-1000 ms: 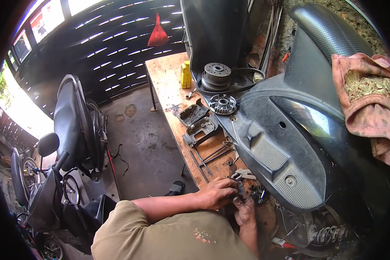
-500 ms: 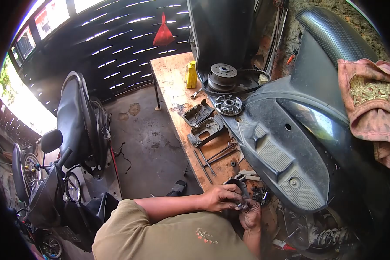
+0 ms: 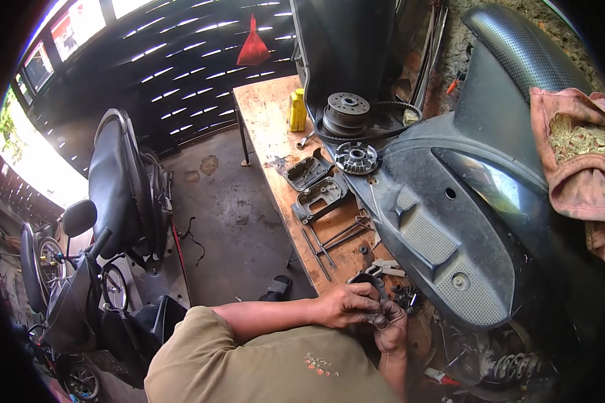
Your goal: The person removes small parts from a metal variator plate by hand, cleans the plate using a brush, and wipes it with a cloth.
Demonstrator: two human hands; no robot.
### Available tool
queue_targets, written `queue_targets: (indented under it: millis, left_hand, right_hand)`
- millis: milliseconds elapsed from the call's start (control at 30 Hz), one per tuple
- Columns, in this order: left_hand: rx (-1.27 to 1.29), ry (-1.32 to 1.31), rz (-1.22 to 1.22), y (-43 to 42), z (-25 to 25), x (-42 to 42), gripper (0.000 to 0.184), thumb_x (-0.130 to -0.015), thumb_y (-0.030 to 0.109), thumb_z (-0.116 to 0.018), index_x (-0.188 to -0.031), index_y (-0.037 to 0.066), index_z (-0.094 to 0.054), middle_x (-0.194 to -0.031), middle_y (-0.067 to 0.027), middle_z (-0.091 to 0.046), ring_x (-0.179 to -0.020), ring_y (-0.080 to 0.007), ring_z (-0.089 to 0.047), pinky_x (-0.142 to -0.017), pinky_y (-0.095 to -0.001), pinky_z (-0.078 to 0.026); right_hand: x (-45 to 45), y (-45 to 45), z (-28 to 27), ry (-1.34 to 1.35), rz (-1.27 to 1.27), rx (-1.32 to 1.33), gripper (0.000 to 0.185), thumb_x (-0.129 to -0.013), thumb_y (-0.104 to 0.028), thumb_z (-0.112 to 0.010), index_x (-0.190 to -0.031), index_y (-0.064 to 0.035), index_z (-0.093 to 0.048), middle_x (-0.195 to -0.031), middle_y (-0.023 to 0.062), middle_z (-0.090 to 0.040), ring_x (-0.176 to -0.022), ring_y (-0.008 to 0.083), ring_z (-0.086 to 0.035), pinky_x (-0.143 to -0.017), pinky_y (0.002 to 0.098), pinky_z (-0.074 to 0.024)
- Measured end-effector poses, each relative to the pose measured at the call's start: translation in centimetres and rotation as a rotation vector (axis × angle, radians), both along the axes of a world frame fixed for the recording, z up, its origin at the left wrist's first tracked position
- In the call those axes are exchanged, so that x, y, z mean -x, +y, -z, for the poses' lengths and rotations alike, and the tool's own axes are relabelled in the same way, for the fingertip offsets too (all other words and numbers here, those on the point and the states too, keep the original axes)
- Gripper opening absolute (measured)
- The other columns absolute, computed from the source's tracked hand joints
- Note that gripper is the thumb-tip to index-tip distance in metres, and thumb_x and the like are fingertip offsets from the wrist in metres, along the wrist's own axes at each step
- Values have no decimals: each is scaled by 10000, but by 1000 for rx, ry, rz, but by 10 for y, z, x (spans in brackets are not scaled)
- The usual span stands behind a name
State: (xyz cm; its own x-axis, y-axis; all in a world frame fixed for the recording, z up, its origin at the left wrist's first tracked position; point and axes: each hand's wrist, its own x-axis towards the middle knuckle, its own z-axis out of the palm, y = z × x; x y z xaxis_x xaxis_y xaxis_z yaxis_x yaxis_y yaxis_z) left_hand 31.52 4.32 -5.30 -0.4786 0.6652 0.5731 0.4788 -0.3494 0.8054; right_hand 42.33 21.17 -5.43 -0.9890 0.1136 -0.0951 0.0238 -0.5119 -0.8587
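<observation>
My left hand [image 3: 349, 304] and my right hand [image 3: 391, 328] meet low in the view, over the near end of the wooden bench. Both are closed, fingertips together, around a dark curved part [image 3: 368, 278]. Its top edge sticks out above my left fingers; the rest is hidden, so its exact kind cannot be made out. Just beyond my hands lie light-handled pliers [image 3: 387, 268]. A cluster of small dark metal parts [image 3: 403, 295] is right beside my right hand.
The wooden bench [image 3: 265, 107] holds two open metal housings [image 3: 318, 199], T-handle tools [image 3: 339, 240] and a yellow bottle [image 3: 296, 111]. Black scooter panels [image 3: 450, 235] lie to the right, with a pulley [image 3: 347, 113] and belt [image 3: 407, 107]. A motorcycle [image 3: 117, 195] stands at left.
My hands stay together on the dark part, with a slight shift of the fingers; my right fingers sit a little higher. The whole view has tilted slightly.
</observation>
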Motion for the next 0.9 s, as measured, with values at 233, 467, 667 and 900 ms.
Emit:
queue_targets:
  millis: [233, 467, 667, 900]
  left_hand:
    - [-21, -189, 40, -3, -4, 4, 250, -818, 131, -774, -1043, 38, -718, -1001, -106, -631, -954, -263, -619, -829, -360, -498]
    - [59, 42, -36, -2, 1, 9, 301, -771, 50, -763, -1066, 44, -705, -1074, -116, -639, -959, -295, -642, -807, -393, -529]
    - [98, 245, -337, -8, -7, 4, 336, -710, 57, -766, -1040, 93, -717, -1079, -94, -642, -917, -287, -645, -769, -402, -528]
    - [44, 172, -323, -9, -6, 4, 309, -724, 55, -769, -1028, 85, -730, -1025, -81, -655, -903, -285, -647, -756, -387, -529]
  right_hand:
    - [3, 6, 1, -29, -26, 57, 228, -825, -129, -781, -991, -2, -689, -955, 52, -699, -884, 140, -642, -834, 271, -504]
    - [7, 0, -11, -115, -12, 15, 174, -831, -89, -791, -943, -35, -670, -928, 1, -667, -822, 93, -604, -786, 233, -500]
    - [12, -12, -11, -174, 102, -180, 193, -823, -86, -799, -947, -23, -665, -879, -6, -666, -776, 83, -593, -751, 219, -492]
    - [15, -4, -19, -61, 22, -121, 123, -867, -119, -755, -942, -35, -704, -912, -7, -662, -830, 92, -595, -789, 235, -470]
